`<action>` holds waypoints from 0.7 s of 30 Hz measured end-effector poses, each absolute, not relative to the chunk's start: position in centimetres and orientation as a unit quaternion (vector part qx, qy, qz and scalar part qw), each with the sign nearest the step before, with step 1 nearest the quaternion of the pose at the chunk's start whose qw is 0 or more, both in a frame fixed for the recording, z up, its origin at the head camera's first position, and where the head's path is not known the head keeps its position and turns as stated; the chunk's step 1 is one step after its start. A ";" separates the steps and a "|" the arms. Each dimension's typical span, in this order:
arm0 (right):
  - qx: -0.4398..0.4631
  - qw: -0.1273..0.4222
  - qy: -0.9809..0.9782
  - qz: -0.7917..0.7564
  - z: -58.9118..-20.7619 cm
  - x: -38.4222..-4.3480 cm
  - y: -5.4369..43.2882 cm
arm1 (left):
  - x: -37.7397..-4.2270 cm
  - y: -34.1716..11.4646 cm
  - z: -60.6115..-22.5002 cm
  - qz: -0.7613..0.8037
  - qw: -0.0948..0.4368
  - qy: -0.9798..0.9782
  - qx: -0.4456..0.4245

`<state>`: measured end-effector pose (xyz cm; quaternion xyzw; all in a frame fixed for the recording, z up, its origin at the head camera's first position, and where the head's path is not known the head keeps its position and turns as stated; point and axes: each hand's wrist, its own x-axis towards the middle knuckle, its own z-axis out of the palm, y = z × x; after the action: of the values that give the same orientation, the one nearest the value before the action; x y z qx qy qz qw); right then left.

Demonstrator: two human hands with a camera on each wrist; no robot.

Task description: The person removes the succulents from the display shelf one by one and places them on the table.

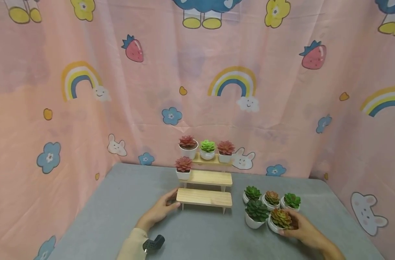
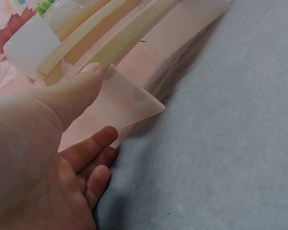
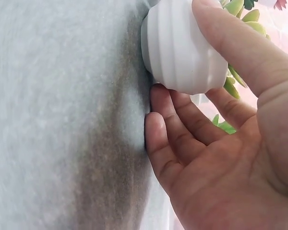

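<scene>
My right hand [image 1: 302,229] holds a ribbed white pot [image 3: 182,48] with a yellow-green and reddish succulent [image 1: 280,217], thumb on one side and fingers on the other. The pot sits at the table top. At the left end of a three-tier wooden display stand [image 1: 203,197], my left hand [image 1: 158,209] rests with its thumb against the lowest shelf. Its other fingers are loosely bent beside the clear support panel [image 2: 127,98]. The top shelf bears a red, a bright green and another red potted succulent [image 1: 225,151]; one red succulent [image 1: 183,167] stands at the middle shelf's left end.
Close around my right hand stand a dark green succulent [image 1: 257,210], a green one [image 1: 252,193], an orange-brown one [image 1: 272,198] and another green one [image 1: 292,200]. A grey cloth covers the table [image 1: 119,195]. Behind it hangs a pink patterned curtain [image 1: 197,119].
</scene>
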<state>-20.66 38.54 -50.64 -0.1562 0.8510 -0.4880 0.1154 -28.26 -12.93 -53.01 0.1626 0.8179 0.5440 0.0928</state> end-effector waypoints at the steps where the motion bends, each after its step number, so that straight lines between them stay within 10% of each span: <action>1: -0.152 0.118 0.853 -0.485 -50.6 -20.7 38.5 | -28.2 -12.9 -53.0 0.546 0.093 0.817 0.160; 21: -0.106 0.125 0.876 -0.454 -48.8 -20.5 38.5 | -28.1 -12.9 -52.8 0.550 0.094 0.814 0.159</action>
<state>-20.45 38.49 -48.82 -0.1056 0.8757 -0.4543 0.1252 -28.11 -12.90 -52.82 0.1587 0.8145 0.5501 0.0942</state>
